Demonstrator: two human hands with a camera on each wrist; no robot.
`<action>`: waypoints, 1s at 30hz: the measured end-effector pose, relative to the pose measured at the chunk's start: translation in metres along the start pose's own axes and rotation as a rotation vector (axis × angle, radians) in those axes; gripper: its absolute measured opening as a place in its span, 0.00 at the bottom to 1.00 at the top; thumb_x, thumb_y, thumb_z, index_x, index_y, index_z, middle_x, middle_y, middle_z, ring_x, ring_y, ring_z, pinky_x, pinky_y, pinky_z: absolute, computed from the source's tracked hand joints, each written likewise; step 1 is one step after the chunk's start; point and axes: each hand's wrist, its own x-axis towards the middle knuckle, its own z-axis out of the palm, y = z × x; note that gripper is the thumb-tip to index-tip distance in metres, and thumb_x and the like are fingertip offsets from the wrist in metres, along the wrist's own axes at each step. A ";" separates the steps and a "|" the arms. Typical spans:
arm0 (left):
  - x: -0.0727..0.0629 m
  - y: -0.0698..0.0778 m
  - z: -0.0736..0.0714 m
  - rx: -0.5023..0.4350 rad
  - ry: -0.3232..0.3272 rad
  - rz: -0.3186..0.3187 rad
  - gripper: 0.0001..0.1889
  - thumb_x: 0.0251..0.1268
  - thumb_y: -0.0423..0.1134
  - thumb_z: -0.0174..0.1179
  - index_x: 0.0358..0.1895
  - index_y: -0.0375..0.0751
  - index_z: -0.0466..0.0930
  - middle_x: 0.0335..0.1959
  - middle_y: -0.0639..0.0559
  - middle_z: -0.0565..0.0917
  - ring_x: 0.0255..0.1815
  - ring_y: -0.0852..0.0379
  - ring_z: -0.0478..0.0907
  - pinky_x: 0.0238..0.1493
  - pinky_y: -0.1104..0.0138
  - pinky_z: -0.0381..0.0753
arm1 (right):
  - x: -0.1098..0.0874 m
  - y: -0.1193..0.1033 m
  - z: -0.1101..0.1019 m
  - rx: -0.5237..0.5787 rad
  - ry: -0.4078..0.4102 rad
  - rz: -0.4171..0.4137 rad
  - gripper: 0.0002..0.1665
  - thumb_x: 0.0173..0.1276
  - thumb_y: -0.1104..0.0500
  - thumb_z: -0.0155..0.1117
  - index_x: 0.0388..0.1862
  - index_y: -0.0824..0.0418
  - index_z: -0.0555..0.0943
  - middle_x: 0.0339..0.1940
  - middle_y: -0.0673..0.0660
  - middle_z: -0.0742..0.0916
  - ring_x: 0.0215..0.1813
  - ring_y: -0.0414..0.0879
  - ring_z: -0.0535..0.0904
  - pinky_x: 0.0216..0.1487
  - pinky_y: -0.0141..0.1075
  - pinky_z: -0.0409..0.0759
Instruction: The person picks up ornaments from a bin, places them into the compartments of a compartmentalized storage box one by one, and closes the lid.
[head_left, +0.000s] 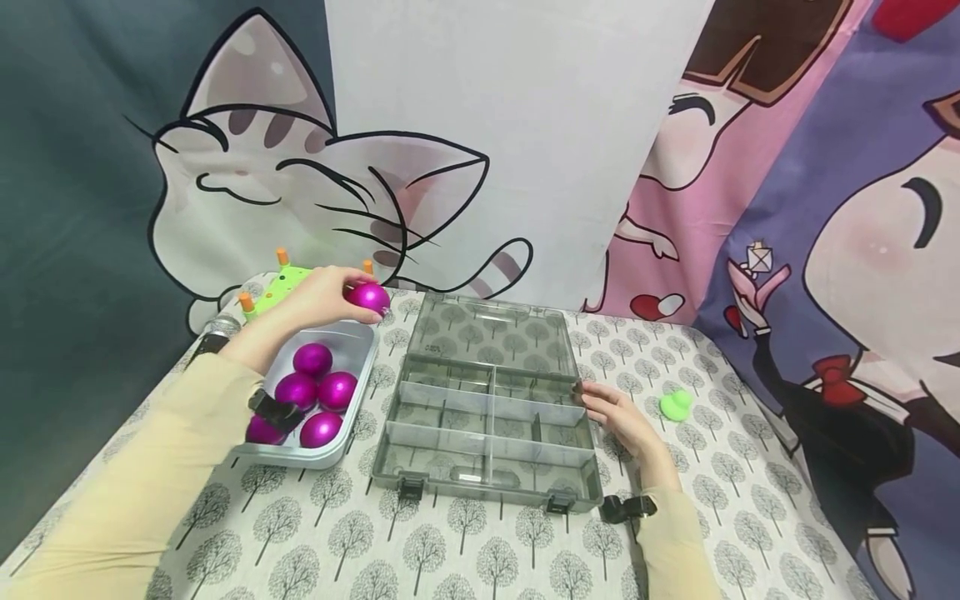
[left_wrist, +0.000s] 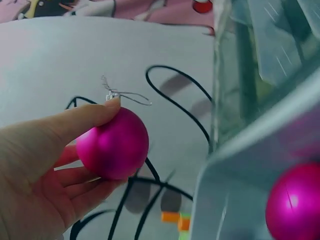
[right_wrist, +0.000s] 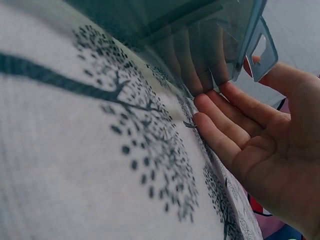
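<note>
In the head view, my left hand holds a magenta Christmas ball above the far end of a plastic tub. The left wrist view shows the thumb near the silver cap of this Christmas ball, with fingers beneath it and a thin wire loop sticking up. Several more magenta balls lie in the tub. My right hand is at the right side of a clear compartment box, whose lid lies back. Its fairly straight fingers touch the box wall, the thumb near a tab.
Behind the tub stands a green toy piece with orange pegs. A microphone-like object is left of the tub, partly behind the left arm. At right, a small green duck sits on the tree-print cloth. A printed curtain hangs behind.
</note>
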 end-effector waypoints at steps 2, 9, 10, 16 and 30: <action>0.003 0.008 0.003 -0.042 0.015 -0.011 0.36 0.53 0.46 0.73 0.65 0.35 0.72 0.58 0.32 0.80 0.53 0.40 0.80 0.54 0.50 0.81 | 0.000 0.000 0.000 -0.001 0.007 0.000 0.34 0.75 0.61 0.52 0.72 0.78 0.57 0.71 0.72 0.68 0.50 0.24 0.77 0.56 0.21 0.77; 0.013 0.042 0.021 -0.141 0.089 0.003 0.35 0.52 0.45 0.74 0.64 0.38 0.74 0.57 0.36 0.82 0.54 0.42 0.81 0.54 0.52 0.81 | 0.001 0.001 -0.001 -0.011 -0.002 -0.002 0.35 0.76 0.60 0.52 0.72 0.78 0.56 0.73 0.75 0.65 0.50 0.23 0.76 0.57 0.21 0.76; 0.015 0.048 0.025 -0.155 0.097 0.012 0.35 0.51 0.44 0.74 0.64 0.37 0.74 0.57 0.36 0.82 0.54 0.42 0.81 0.54 0.53 0.82 | 0.001 0.001 -0.001 -0.010 -0.005 -0.001 0.35 0.76 0.59 0.52 0.73 0.78 0.55 0.73 0.75 0.64 0.50 0.23 0.76 0.57 0.21 0.76; 0.025 0.080 0.047 -0.242 0.118 0.051 0.35 0.49 0.43 0.75 0.63 0.37 0.75 0.56 0.38 0.82 0.54 0.43 0.82 0.55 0.54 0.82 | 0.001 0.000 0.000 -0.003 -0.009 0.005 0.35 0.76 0.59 0.51 0.73 0.78 0.55 0.74 0.75 0.62 0.50 0.23 0.76 0.58 0.22 0.76; 0.043 0.117 0.111 -0.343 0.141 0.020 0.35 0.46 0.44 0.77 0.61 0.40 0.77 0.54 0.41 0.84 0.53 0.46 0.83 0.56 0.57 0.82 | 0.002 0.000 0.000 -0.004 -0.005 0.001 0.35 0.76 0.60 0.52 0.72 0.79 0.55 0.72 0.74 0.65 0.50 0.24 0.77 0.56 0.21 0.77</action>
